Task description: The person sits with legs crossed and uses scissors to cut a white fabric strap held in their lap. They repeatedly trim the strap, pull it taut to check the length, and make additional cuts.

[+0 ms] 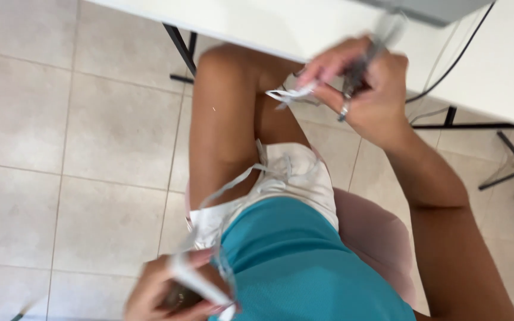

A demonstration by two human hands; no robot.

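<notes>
From the head camera, you are looking straight down at your own lap: you sit on a pink chair (382,232) with a teal top and pale shorts (292,178), over a tiled floor (78,148). Your right hand (367,89) is raised near the edge of the white worktop (304,24), its fingers closed around a dark, slim tool (370,50) that is too blurred to identify, while the fingertips also pinch one end of a thin white strip (292,95). Your left hand (174,291) sits low by your hip, clamped on the other end of that strip, which is bunched and folded there. Between the 2 hands a strip trails loosely across your thigh and shorts; whether it is 1 continuous piece I cannot tell, because motion blur smears the middle. A dark cable (453,62) runs off the worktop just beside your right hand. The risks, as I judge them: the strip looks thin, so a sharp pull from either hand could tear it or slip it out of the pinch. Holding the tool and the strip in 1 hand weakens both grips, and the tool could drop to the floor. A wide swing of your right hand could also snag the cable. The slack loop may catch on your knee.
</notes>
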